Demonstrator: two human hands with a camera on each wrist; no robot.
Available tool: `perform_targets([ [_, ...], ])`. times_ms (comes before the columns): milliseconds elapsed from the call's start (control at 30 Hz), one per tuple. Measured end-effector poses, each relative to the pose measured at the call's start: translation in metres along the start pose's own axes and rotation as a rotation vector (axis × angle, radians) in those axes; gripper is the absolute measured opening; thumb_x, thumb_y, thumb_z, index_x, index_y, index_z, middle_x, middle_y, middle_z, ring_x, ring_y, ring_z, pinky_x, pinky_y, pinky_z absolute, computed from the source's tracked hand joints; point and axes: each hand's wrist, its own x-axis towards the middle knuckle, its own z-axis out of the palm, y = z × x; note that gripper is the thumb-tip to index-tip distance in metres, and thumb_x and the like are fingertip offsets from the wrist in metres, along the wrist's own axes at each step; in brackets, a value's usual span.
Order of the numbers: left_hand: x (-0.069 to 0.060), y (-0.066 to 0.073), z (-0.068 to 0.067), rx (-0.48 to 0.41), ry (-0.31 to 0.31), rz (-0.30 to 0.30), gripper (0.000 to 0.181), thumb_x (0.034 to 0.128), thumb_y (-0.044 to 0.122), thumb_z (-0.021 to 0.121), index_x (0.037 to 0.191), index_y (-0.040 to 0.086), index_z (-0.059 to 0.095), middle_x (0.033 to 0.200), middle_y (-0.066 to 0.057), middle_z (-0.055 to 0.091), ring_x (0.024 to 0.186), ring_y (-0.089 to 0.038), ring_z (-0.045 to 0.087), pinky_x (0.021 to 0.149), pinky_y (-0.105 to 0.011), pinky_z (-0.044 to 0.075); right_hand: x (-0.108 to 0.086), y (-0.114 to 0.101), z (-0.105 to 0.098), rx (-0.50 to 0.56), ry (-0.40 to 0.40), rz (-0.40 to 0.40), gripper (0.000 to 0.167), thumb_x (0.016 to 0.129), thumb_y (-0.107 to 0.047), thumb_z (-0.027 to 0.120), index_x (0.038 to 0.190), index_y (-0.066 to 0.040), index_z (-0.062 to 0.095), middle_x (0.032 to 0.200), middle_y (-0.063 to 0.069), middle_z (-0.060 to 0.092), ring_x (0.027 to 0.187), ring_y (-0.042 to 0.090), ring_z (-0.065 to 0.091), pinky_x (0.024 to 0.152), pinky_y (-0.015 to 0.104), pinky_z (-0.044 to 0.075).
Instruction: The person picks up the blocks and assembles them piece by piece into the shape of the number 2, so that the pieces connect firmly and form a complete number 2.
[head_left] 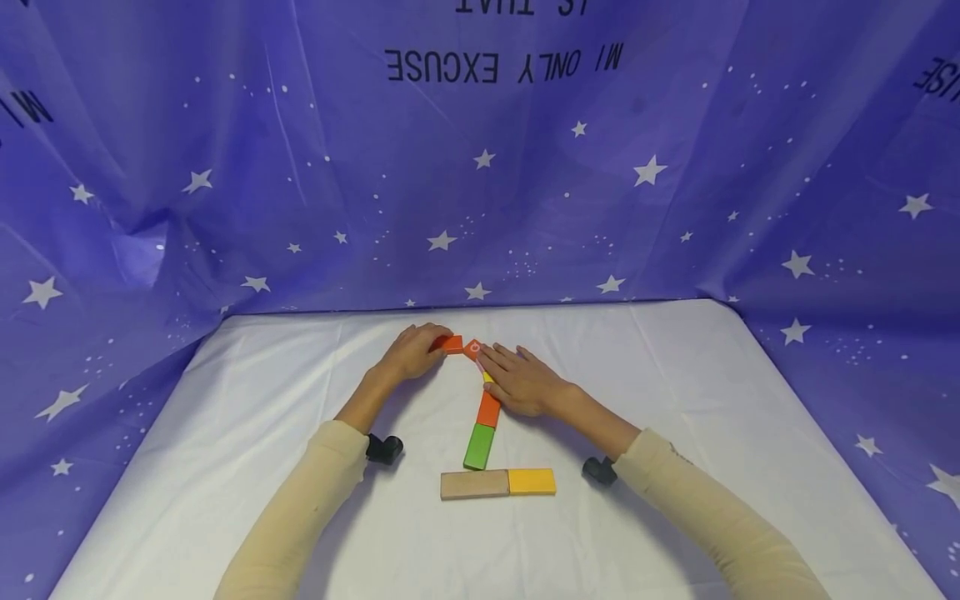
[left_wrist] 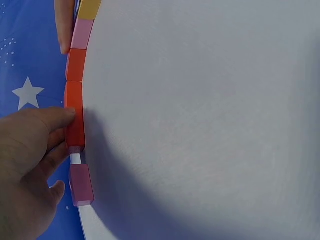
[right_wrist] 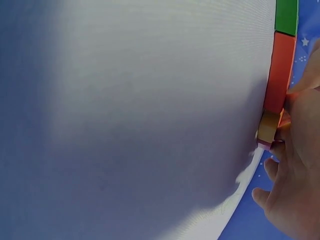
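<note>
In the head view, my left hand (head_left: 415,350) pinches an orange-red block (head_left: 453,344) at the far end of a bent row. The left wrist view shows the thumb on the near face of that block (left_wrist: 75,120) and fingers behind it. Beyond a small gap lies a pink block (left_wrist: 81,185). A shorter red block (head_left: 472,348) with a white mark adjoins the held one. My right hand (head_left: 522,383) rests along the row with fingers extended, touching its side and partly covering a yellow block (head_left: 488,377). Another orange-red block (head_left: 489,409) and a green block (head_left: 478,447) continue toward me.
Nearer me, a plain wooden block (head_left: 474,484) and a yellow block (head_left: 532,481) lie end to end crosswise, just beyond the green one. A white cloth (head_left: 262,500) covers the table. Behind its far edge hangs a purple star-patterned curtain (head_left: 420,200).
</note>
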Motion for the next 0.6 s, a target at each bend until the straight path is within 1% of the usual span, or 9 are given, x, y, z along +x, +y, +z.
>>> perform_targets([
  [167,0.0,0.001,-0.002,-0.001,-0.009,-0.005,0.039,0.0957,0.007,0.064,0.133,-0.002,0.059,0.135,-0.02,0.059,0.131,-0.035,0.049,0.114,-0.056,0.026,0.001,0.0,-0.001,-0.004,-0.008,0.003,0.061,0.109,-0.039,0.031,0.16,-0.01,0.016,0.165,0.007,0.014,0.151,0.026,0.014,0.12,0.05,0.013],
  [300,-0.003,-0.003,-0.002,-0.027,0.004,-0.011,0.049,0.0939,0.011,0.068,0.139,-0.001,0.055,0.137,-0.02,0.057,0.13,-0.036,0.049,0.113,-0.053,0.031,0.001,0.0,-0.001,-0.009,0.001,-0.004,0.061,0.109,-0.038,0.032,0.16,-0.009,0.018,0.165,0.008,0.015,0.15,0.027,0.015,0.12,0.051,0.014],
  [467,-0.015,-0.018,-0.006,-0.14,0.068,-0.033,0.06,0.0879,0.007,0.071,0.142,-0.005,0.048,0.138,-0.026,0.051,0.128,-0.041,0.047,0.109,-0.052,0.035,0.002,0.0,0.001,-0.023,0.005,-0.012,0.06,0.109,-0.038,0.031,0.16,-0.009,0.02,0.165,0.008,0.016,0.15,0.027,0.015,0.119,0.051,0.014],
  [600,-0.027,-0.032,-0.011,-0.18,0.093,-0.065,0.062,0.087,0.006,0.072,0.141,-0.01,0.046,0.138,-0.031,0.049,0.128,-0.045,0.044,0.11,-0.053,0.033,0.002,0.001,0.002,-0.027,-0.006,-0.001,0.06,0.109,-0.039,0.029,0.16,-0.01,0.017,0.165,0.007,0.014,0.151,0.026,0.013,0.12,0.049,0.013],
])
